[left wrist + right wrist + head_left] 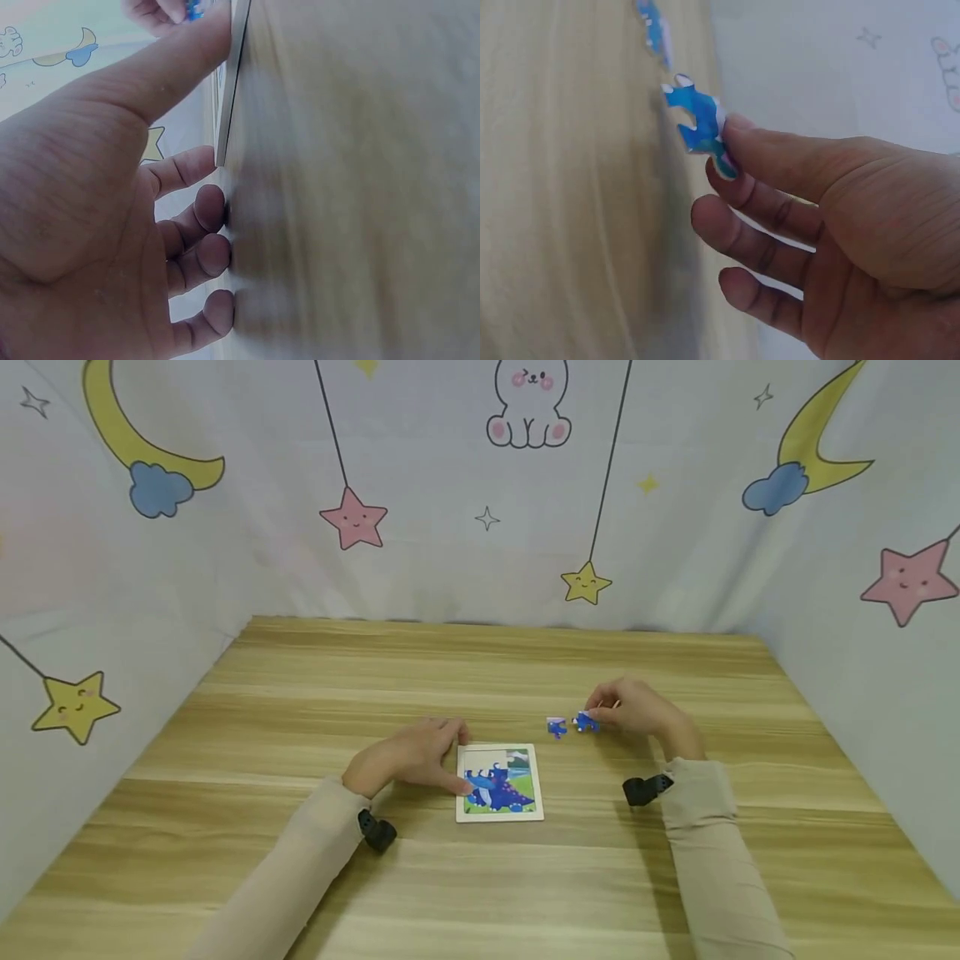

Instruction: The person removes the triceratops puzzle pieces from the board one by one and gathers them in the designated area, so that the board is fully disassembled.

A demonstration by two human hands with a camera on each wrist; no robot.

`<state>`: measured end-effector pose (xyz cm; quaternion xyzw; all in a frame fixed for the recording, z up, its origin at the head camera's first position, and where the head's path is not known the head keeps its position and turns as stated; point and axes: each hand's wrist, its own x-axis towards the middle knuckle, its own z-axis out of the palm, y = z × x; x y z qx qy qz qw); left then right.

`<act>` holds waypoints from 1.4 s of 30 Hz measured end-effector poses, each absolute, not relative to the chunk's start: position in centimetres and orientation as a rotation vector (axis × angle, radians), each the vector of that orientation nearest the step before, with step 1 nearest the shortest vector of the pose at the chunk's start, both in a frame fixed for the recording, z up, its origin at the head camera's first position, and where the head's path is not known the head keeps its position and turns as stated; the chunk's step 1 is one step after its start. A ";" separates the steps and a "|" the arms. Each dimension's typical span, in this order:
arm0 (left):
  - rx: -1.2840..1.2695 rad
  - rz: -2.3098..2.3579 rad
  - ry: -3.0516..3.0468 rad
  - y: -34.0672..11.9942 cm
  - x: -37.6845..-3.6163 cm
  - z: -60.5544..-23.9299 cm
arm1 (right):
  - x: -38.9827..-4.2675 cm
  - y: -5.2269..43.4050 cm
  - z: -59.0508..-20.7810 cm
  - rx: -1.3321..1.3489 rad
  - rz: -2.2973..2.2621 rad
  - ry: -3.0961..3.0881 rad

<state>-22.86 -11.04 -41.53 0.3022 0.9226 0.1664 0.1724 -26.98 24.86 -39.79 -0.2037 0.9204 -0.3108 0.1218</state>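
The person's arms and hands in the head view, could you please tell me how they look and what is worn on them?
The left sleeve and right sleeve are long, beige and slightly creased, ending near the wrists. A small black device sits at the left cuff, another at the right. The left hand and right hand wear no gloves; no cables show.
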 end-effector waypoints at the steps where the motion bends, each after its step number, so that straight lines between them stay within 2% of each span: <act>1: 0.858 0.468 2.619 -11.0 -22.8 -41.5 | -27.0 24.8 -40.0 -0.594 -0.897 2.683; 10: 0.844 0.460 2.609 -11.0 -22.8 -41.9 | -26.7 24.6 -39.6 -0.590 -0.807 2.754; 21: 0.839 0.470 2.605 -10.3 -22.9 -42.3 | -26.0 18.3 -40.7 -0.807 -0.976 2.250; 35: 0.838 0.448 2.615 -10.5 -23.1 -41.7 | -25.1 16.3 -39.5 -0.855 -0.763 2.424; 42: 0.835 0.450 2.611 -10.8 -23.0 -41.4 | -24.9 15.3 -40.4 -0.823 -0.756 2.394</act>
